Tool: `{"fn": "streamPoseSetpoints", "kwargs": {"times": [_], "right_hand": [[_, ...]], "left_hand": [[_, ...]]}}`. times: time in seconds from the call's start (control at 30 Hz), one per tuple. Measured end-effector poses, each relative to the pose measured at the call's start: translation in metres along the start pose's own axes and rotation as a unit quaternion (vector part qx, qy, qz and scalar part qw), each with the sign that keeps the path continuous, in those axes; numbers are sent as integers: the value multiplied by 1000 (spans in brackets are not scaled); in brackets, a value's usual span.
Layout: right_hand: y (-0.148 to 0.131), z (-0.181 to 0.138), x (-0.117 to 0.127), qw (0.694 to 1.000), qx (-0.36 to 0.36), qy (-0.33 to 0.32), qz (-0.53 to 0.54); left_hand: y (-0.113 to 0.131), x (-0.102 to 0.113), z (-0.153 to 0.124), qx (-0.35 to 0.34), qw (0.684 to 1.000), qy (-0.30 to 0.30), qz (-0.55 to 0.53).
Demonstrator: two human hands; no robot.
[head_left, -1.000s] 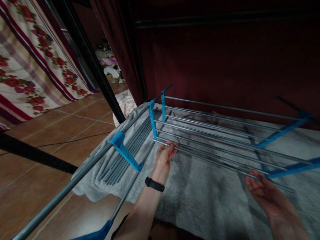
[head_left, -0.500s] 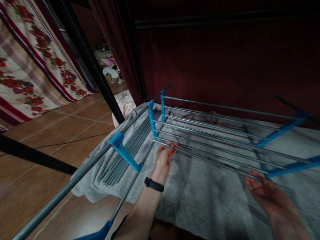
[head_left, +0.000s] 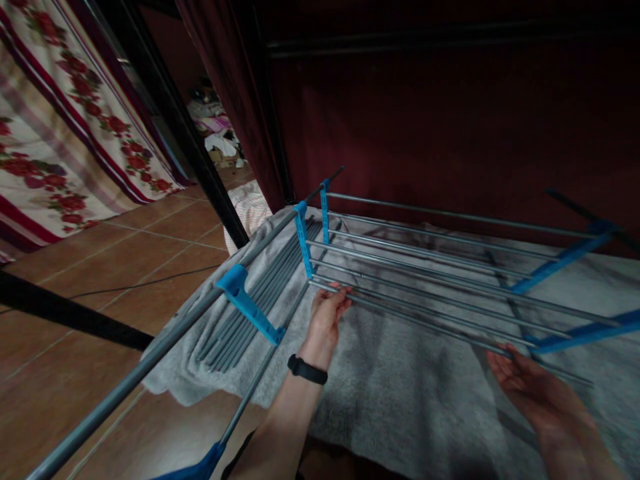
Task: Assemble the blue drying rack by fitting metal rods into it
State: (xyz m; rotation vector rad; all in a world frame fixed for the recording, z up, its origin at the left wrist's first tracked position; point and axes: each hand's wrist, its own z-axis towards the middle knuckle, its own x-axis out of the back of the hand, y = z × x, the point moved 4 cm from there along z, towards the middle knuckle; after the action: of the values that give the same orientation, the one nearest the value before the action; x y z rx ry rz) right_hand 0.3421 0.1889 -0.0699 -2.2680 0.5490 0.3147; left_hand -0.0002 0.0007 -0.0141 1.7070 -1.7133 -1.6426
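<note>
Basically we're on one thin metal rod (head_left: 425, 323) w/ both grips, at the near side of the rack (head_left: 425, 270), over the grey blanket (head_left: 390, 400). Our left grip (head_left: 330, 313) is pinching it near its L end, fingers curled on it; our right grip (head_left: 530, 383) has fingertips on it further along, palm mostly up, prob. a light hold. Main risk IMO: the L tip sits right by the foot of the upright blue bracket (head_left: 303, 240), but we can't tell if it's seated; if not, a sideways tug could pop it out. R end sticks out past our fingers, nr the right-hand blue bracket (head_left: 585, 333), no seat visible, so uneven pressure could skew it. Also, the frame looks spindly & the blanket's soft, so leaning on one side might twist or rock the lot. Loose rods (head_left: 260, 300) lie bunched on the L; a careless knock could scatter them.
</note>
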Motion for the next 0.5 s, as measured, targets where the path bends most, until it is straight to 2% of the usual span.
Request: {"fn": "streamPoseSetpoints", "kwargs": {"times": [0.13, 0.37, 0.5], "right_hand": [[-4, 2, 3, 1000, 6, 24, 17], [-5, -2, 1, 999, 21, 21, 25], [-5, -5, -1, 999, 20, 19, 35]], "left_hand": [[8, 7, 3, -32, 998, 47, -5], [14, 13, 6, -44, 994, 94, -19], [15, 15, 9, -46, 994, 97, -15]]}}
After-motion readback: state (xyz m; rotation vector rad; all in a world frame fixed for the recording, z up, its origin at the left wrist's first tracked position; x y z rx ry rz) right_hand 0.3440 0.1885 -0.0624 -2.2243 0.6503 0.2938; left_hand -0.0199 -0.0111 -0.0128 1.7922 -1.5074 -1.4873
